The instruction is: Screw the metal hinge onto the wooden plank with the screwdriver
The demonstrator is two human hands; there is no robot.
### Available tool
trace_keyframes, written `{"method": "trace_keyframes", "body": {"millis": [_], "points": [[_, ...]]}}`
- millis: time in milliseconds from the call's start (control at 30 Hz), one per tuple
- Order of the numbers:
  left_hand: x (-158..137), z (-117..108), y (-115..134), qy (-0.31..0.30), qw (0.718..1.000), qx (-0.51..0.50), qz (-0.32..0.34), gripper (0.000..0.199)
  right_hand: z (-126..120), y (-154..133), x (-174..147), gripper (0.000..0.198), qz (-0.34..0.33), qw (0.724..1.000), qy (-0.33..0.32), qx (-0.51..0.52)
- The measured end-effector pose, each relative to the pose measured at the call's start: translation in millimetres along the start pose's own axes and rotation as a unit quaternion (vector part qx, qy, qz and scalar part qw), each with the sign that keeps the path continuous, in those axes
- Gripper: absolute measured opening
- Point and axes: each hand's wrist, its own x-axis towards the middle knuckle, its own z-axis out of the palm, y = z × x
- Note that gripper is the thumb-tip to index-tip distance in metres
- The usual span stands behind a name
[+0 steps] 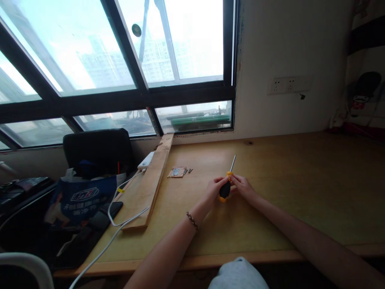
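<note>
Screwdriver (pixel 224 190) up in both hands, shaft slanting toward the desk's back edge!
Left hand (pixel 217 186) has its fingers closed around the dark handle, right hand (pixel 243 186) pinches in at the yellow collar: a two-sided hold that looks meant to steady the tool and leave the shaft clear. We're out over the desk (pixel 294 192), between front and back edges; whether the handle's butt touches the top, I can't tell. Left of that, nearer the back edge, lie small screws (pixel 189 171) just beside a flat packet (pixel 176 173), perhaps grouped so none stray. Farther over, the wooden board (pixel 150 188) runs from the back edge toward the front-left corner, probably set aside for elbow room.
</note>
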Motion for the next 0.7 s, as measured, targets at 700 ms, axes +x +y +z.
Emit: {"method": "trace_keyframes", "body": {"millis": [700], "points": [[0, -13, -6, 0.019, 0.829, 0.512, 0.224, 0.039, -131, -2, 43, 0.033, 0.053, 0.861, 0.329, -0.384]]}}
